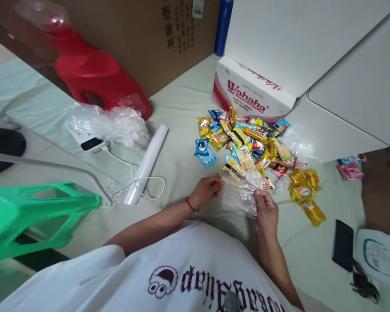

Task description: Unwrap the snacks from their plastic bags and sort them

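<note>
A clear plastic bag [238, 198] is stretched between my two hands, just in front of a heap of wrapped snacks [247, 138]. My left hand [206, 192], with a red cord at the wrist, pinches the bag's left edge. On the other side, my right hand [265, 209] grips the bag with the thumb on top. The bag looks see-through and crumpled. Gold, blue and cream packets lie right behind it. Several yellow packets [307, 193] lie apart to the right of my right hand.
A white and red Wahaha carton [247, 89] stands behind the heap. To the left are a red jug [94, 69], crumpled plastic wrap [113, 123], a white roll [147, 164], a cable and a green stool [35, 212]. A dark phone-like slab [342, 245] and keys [364, 284] lie right.
</note>
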